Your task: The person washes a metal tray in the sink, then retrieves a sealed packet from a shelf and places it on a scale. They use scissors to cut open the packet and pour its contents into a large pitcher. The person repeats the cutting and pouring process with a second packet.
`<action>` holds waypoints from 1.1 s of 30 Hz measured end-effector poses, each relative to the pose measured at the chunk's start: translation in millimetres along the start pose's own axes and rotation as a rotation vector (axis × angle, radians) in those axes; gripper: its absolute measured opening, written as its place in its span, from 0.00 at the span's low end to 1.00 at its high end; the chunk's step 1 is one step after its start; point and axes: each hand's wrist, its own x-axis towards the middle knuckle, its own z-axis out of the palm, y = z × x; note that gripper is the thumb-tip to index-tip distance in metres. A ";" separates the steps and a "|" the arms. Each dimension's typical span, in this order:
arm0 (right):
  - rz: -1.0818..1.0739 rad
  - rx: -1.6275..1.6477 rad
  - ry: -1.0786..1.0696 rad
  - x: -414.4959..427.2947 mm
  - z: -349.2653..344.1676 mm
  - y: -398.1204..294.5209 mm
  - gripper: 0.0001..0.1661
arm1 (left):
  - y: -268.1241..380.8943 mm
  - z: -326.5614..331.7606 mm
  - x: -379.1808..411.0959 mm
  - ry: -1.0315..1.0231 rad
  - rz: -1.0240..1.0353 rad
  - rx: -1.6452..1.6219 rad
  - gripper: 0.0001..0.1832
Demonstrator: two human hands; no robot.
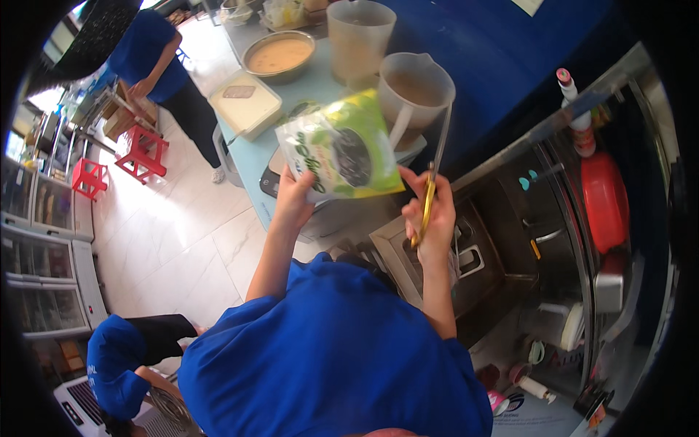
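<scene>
My left hand (296,191) grips the lower left edge of a green and white plastic food packet (327,147), printed with writing and a picture of dark contents. My right hand (434,213) holds a pair of scissors with gold-coloured handles (427,205), their blades pointing up and away from me. The fingertips of that hand come close to the packet's right corner; whether they touch it, I cannot tell. Behind the packet stands a translucent plastic measuring jug (418,82) with brown contents. A digital scale (269,180) is partly hidden by the packet and my left hand.
On the pale blue table (240,158) stand a taller jug (360,38), a metal bowl of orange-brown liquid (278,54) and a square tub of cream-coloured contents (246,109). A sink (486,257) lies at right, below a shelf with a red basin (603,202). Two co-workers (147,54) are at left.
</scene>
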 end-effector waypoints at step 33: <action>0.298 -1.031 -0.287 -45.9 -28.2 -38.0 0.49 | -21.7 21.2 -11.3 0.117 -0.109 0.072 0.27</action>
